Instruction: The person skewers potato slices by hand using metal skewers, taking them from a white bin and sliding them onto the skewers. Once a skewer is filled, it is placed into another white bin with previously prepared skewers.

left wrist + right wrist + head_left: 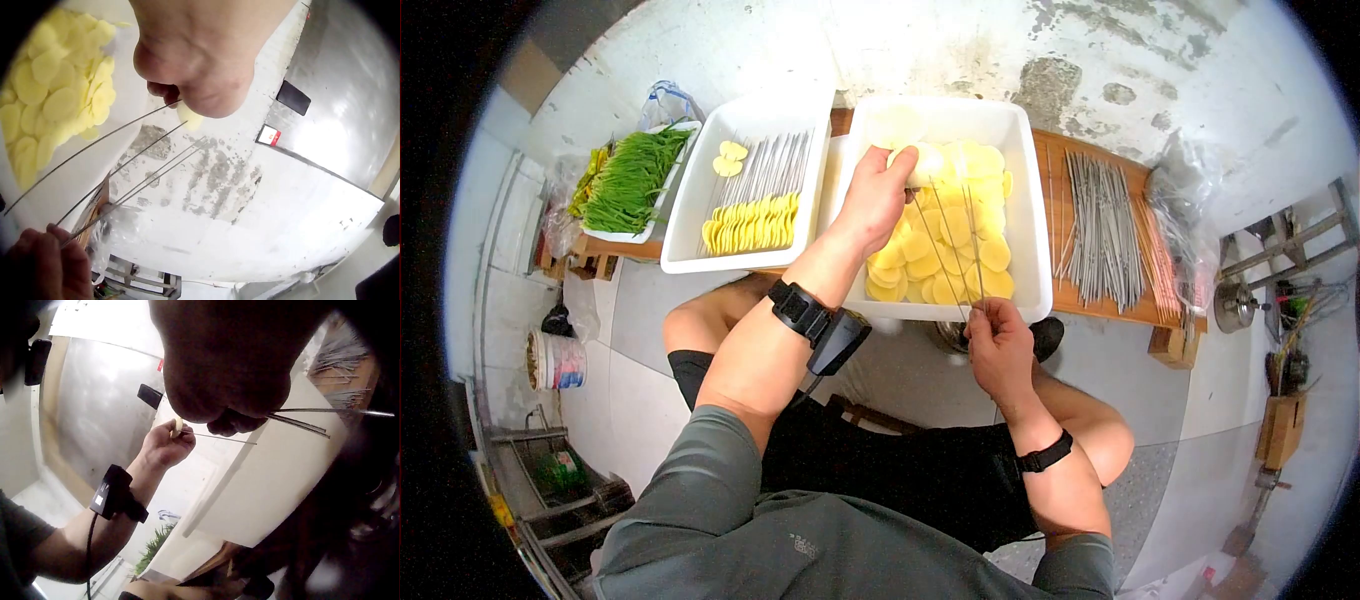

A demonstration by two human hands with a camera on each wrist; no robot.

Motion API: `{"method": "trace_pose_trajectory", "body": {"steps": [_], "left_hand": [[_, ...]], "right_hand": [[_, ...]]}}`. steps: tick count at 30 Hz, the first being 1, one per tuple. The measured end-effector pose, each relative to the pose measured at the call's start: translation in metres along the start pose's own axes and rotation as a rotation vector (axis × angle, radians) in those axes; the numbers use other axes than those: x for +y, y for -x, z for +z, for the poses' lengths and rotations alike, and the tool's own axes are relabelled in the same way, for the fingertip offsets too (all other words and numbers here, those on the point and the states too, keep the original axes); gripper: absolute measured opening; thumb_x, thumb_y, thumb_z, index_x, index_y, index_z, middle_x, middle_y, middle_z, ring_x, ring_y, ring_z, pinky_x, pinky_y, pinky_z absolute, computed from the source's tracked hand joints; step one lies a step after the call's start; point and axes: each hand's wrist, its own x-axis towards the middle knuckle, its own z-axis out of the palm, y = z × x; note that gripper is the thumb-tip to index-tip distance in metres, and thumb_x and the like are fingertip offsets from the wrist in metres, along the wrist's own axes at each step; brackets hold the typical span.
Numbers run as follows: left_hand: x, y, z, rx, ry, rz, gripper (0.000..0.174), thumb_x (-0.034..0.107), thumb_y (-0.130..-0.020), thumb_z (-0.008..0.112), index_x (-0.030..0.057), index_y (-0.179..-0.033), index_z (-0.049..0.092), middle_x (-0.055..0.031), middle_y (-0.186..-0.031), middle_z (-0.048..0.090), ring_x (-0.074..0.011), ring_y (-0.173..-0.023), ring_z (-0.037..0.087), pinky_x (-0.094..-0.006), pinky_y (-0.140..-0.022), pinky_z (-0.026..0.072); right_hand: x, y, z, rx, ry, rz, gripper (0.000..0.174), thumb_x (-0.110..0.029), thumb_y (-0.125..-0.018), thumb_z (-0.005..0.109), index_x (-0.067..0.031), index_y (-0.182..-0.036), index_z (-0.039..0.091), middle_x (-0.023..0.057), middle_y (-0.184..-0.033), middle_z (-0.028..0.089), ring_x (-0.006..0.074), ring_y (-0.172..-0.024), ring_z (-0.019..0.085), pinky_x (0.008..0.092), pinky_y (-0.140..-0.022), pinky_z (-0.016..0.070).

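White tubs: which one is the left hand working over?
The larger tub on the right, full of loose potato slices; the left hand pinches a slice above it. The other tub holds skewers, some threaded with slices.

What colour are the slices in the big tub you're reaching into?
Pale yellow slices, in a white tub; the head view shows them best.

We see one pale, round potato slice (927, 163) raised above the heap (930, 265); thin steel skewers (953, 250) fan upward, tips reaching it.

Bright, even light; fisheye-warped edges
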Motion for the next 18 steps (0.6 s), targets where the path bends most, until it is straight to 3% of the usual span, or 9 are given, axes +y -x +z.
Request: {"method": "trace_pose_trajectory", "body": {"steps": [15,17,18], "left_hand": [[0.003,-0.002,0.006,-0.048,0.069,0.009,0.025,0.024,-0.096,0.051,0.0121,-0.118,0.052,0.0045,-0.099,0.061,-0.0056,-0.08,0.052,-0.0228,-0.064,0.0395],[0.007,0.0,0.008,-0.05,0.076,0.009,0.03,0.017,-0.097,0.048,0.003,-0.123,0.048,-0.0047,-0.111,0.059,-0.0122,-0.093,0.06,-0.027,-0.076,0.0503],[0.007,0.0,0.008,-0.05,0.076,0.008,0.03,0.017,-0.097,0.048,0.003,-0.123,0.048,-0.0047,-0.111,0.059,-0.0122,-0.093,0.06,-0.027,-0.076,0.0503]], "right_hand": [[0.0,-0.001,-0.002,-0.002,0.013,-0.015,0.011,-0.01,-0.093,0.054,-0.0002,-0.098,0.055,0.0016,-0.067,0.056,0.005,-0.047,0.046,0.0211,-0.044,0.0373],[-0.004,0.0,-0.002,0.007,0.031,-0.008,0.011,-0.01,-0.093,0.054,-0.0005,-0.098,0.054,0.0013,-0.066,0.056,0.0052,-0.047,0.046,0.021,-0.043,0.037],[-0.004,0.0,-0.001,0.006,0.031,-0.008,0.011,-0.01,-0.093,0.054,-0.0005,-0.098,0.054,0.0013,-0.066,0.056,0.0052,-0.047,0.046,0.021,-0.043,0.037]]}}
